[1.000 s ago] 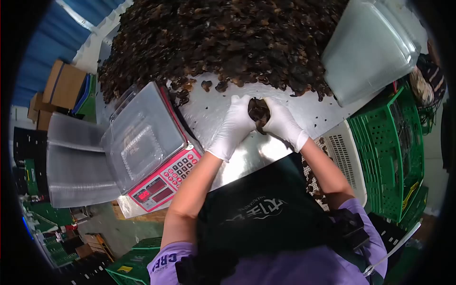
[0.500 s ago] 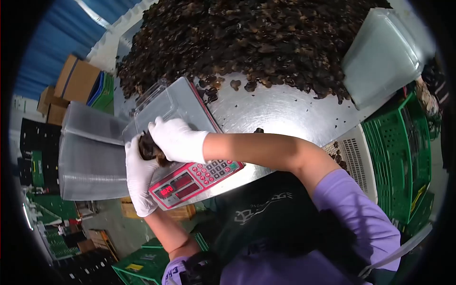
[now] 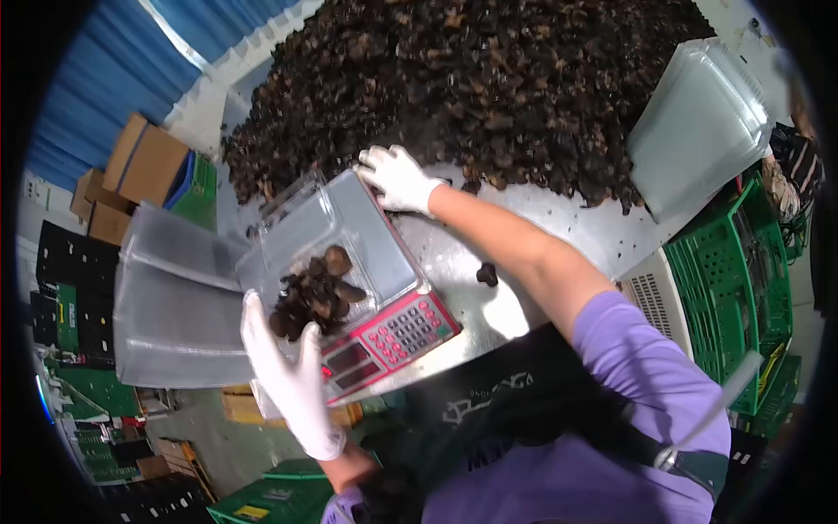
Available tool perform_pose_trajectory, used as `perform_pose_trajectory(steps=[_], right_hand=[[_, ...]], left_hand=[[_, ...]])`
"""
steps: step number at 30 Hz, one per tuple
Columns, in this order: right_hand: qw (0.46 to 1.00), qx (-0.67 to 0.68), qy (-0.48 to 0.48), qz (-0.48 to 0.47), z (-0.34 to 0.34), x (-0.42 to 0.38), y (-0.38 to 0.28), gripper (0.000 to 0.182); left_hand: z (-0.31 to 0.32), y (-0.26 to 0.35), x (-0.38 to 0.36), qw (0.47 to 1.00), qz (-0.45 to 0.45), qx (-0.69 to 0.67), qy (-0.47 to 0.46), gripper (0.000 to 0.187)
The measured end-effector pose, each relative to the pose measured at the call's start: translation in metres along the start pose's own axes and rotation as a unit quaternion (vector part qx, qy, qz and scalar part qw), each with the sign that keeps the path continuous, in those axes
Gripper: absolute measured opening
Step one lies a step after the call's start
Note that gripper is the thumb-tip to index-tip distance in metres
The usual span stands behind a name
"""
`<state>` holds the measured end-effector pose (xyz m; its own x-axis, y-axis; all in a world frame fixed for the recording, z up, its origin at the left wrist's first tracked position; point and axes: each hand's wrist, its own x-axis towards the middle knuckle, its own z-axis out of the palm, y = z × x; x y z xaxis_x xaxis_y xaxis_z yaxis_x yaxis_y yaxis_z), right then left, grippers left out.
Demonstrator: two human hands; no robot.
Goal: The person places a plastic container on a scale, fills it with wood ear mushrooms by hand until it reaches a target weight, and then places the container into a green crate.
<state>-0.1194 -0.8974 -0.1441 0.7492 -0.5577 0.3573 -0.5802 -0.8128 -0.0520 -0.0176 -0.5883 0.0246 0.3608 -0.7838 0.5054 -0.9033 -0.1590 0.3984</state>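
Note:
Dark wood ear mushrooms [image 3: 319,293] lie in a clear plastic clamshell box [image 3: 371,301] on a red and grey digital scale [image 3: 377,234]. The box's lid half lies folded back toward the far side. My left hand [image 3: 284,367], in a white glove, is open at the box's near left corner, thumb and fingers spread beside the mushrooms. My right hand [image 3: 397,179], also gloved, is open with fingers apart over the scale's far right edge, close to a big heap of wood ear mushrooms [image 3: 489,87]. It holds nothing that shows.
Stacked clear plastic boxes [image 3: 175,306] stand left of the scale. Another stack of clear boxes [image 3: 698,131] leans at the right of the metal table [image 3: 445,253]. Green crates [image 3: 724,271] and a white perforated basket [image 3: 655,297] are at the right. Cardboard boxes [image 3: 148,162] stand behind left.
My right hand has left the clamshell box and moved away toward the heap. My left hand has opened and drawn slightly nearer to me, leaving the mushrooms in the box.

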Motion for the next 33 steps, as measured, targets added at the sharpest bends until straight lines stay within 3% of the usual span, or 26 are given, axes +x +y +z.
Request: perform_pose_trajectory(steps=[4,5,7,9,11,12,16,18,20,23,24,27,30,33], right_hand=[[0.995,0.017,-0.093,-0.01,0.019,0.005,0.023,0.057],[0.998,-0.002,-0.057,-0.01,0.017,-0.002,0.021,0.044],[0.998,-0.032,-0.035,-0.036,0.015,-0.025,0.023,0.034],[0.997,0.011,0.048,-0.067,0.008,-0.068,0.025,0.029],[0.999,0.021,0.032,-0.028,-0.017,-0.117,0.028,0.032],[0.998,0.027,0.038,-0.03,-0.031,-0.141,0.034,0.037],[0.999,0.014,-0.004,0.047,-0.068,-0.213,0.048,0.038],[0.998,0.001,-0.023,0.065,-0.079,-0.229,0.052,0.04],[0.993,0.05,-0.034,0.106,-0.088,-0.236,0.061,0.042],[0.979,0.162,0.021,0.121,-0.114,-0.217,0.072,0.055],[0.973,0.177,0.091,0.12,-0.116,-0.204,0.08,0.056],[0.96,0.111,0.218,0.138,-0.137,-0.147,0.116,0.058],[0.96,0.024,0.213,0.178,-0.142,-0.088,0.148,0.068],[0.977,-0.007,0.083,0.197,-0.125,-0.063,0.163,0.068]], left_hand=[[0.022,0.029,-0.027,0.994,0.061,-0.085,-0.034,0.065],[0.028,0.036,-0.032,0.989,0.081,-0.107,-0.053,0.063],[0.042,0.048,-0.039,0.979,0.134,-0.122,-0.093,0.057],[0.06,0.06,-0.047,0.956,0.173,-0.186,-0.15,0.054],[0.086,0.079,-0.055,0.93,0.176,-0.258,-0.195,0.055],[0.103,0.082,-0.067,0.9,0.093,-0.31,-0.291,0.066],[0.173,0.112,-0.086,0.917,0.076,-0.257,-0.297,0.082],[0.212,0.113,-0.092,0.955,0.1,-0.113,-0.256,0.095],[0.236,0.108,-0.097,0.962,0.094,-0.099,-0.237,0.097],[0.249,0.101,-0.098,0.971,0.085,-0.084,-0.208,0.102],[0.247,0.102,-0.098,0.967,0.073,-0.084,-0.231,0.103],[0.241,0.11,-0.094,0.959,0.059,-0.097,-0.259,0.104],[0.239,0.112,-0.091,0.959,0.065,-0.075,-0.266,0.104],[0.243,0.109,-0.095,0.963,0.071,-0.062,-0.252,0.106]])
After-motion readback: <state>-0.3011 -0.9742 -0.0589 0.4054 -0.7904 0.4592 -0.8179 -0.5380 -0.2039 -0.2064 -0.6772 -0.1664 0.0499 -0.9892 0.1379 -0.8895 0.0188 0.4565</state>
